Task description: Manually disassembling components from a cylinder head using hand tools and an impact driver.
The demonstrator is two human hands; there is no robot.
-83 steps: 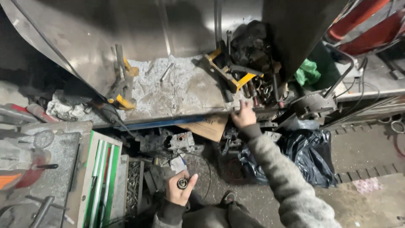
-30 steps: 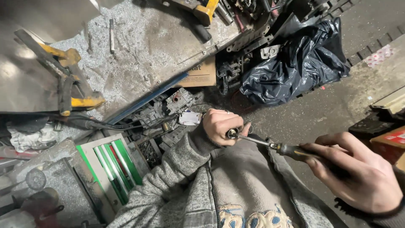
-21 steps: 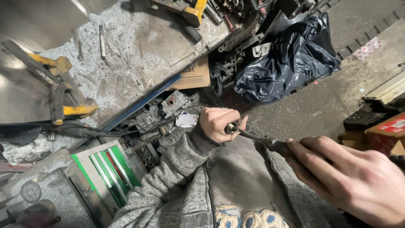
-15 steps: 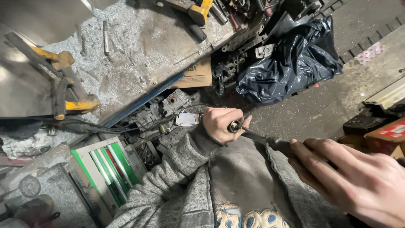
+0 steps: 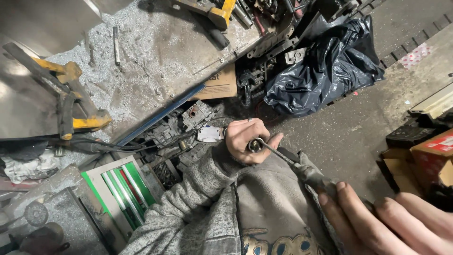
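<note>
- Screwdriver [image 5: 292, 165] work is what I am watching: my left hand [image 5: 247, 141] is curled round a small round metal part [image 5: 255, 145], thumb and fingers pinching it, and the tool's tip is sitting in or on that part.
- My right hand [image 5: 391, 222] is gripping the screwdriver's dark handle at the lower right, fingers pressed together and wrapped over it; the handle's end is hidden under them.
- The part is being held in the air over my grey-sweatered lap, just in front of the clutter of metal pieces [image 5: 188, 127] under the workbench [image 5: 155, 52], and clear of the black plastic bag [image 5: 325, 61].
- I am judging the job as in mid-course: the part is picked up and the tool is engaged, but I cannot tell whether anything is coming loose or being driven in, so the turning or prying itself looks unfinished.
- Nothing is showing as removed or set aside from the part.
- Compared with the frame half a second back, the grip is looking the same: same pinch, same tool angle, tip at the same spot.
- The right hand is filling a little less of the lower right corner, and the view is shifting only slightly.
- Against the oldest frame, both hands are now brought together over my lap; then the right hand was reaching up to the bench edge and the left alone was holding the part low.
</note>
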